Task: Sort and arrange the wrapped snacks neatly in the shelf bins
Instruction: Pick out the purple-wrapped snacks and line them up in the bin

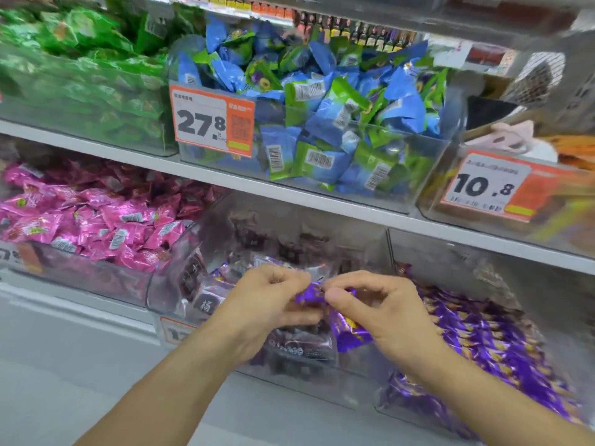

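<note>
Store shelves hold clear bins (289,226) of wrapped snacks. Over the lower middle bin, the left hand (273,300) and right hand (376,307) both pinch a purple snack wrapper (341,329).

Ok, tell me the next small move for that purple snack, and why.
Probably carry the purple snack rightward and lay it in the bin of purple wrappers. Both hands, left and right, pinch it above the bin of dark packets, where it does not match; the matching wrappers lie in rows just to the right.
</note>
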